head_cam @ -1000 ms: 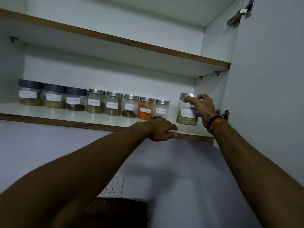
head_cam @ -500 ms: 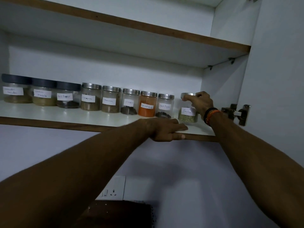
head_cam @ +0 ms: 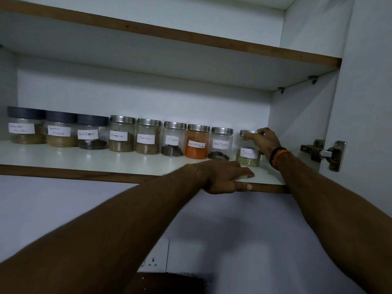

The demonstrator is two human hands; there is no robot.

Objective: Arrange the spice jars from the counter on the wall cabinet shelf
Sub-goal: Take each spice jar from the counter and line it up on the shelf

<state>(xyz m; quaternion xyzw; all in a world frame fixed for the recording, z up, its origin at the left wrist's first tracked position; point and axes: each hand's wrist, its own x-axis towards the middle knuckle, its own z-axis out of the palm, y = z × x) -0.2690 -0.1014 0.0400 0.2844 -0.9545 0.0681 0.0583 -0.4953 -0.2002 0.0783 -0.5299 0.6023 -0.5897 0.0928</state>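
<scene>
A row of several labelled spice jars stands along the white wall cabinet shelf [head_cam: 84, 160]. At its right end is the fennel jar [head_cam: 248, 154], steel-lidded, standing on the shelf beside the black pepper jar [head_cam: 220, 144] and the orange red chilli powder jar [head_cam: 196, 142]. My right hand [head_cam: 264, 141] grips the fennel jar by its lid from the right. My left hand [head_cam: 224, 177] holds the shelf's wooden front edge, fingers flat on top and thumb under the lip.
The open cabinet door with a metal hinge [head_cam: 324, 153] stands close on the right. An upper shelf [head_cam: 191, 37] hangs overhead. A wall socket [head_cam: 156, 256] and a dark object [head_cam: 169, 283] lie below the cabinet.
My right hand carried the fennel jar back into the shelf and lowered it onto the surface at the row's right end. My left hand stayed on the shelf edge.
</scene>
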